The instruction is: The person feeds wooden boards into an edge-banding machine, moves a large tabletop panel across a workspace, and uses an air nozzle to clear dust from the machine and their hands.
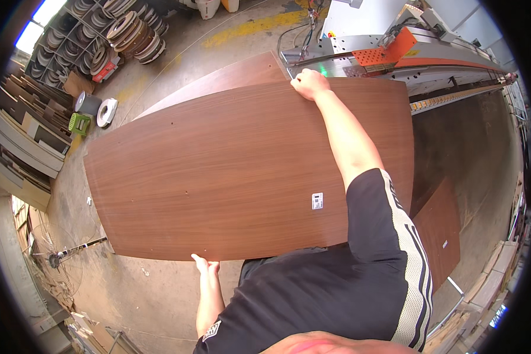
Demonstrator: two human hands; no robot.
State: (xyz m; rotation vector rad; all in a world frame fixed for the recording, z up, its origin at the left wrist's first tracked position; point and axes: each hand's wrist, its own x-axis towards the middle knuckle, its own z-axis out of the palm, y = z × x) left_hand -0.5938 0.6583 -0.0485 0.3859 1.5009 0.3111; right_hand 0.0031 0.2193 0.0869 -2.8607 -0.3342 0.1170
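Panel (242, 159) with one label (317, 201), in two grips (207, 265) (310, 85)

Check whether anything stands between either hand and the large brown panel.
Nothing visible does: the right hand grips the far edge of the brown panel, and the left hand is at its near edge. Whatever lies under the panel is hidden.
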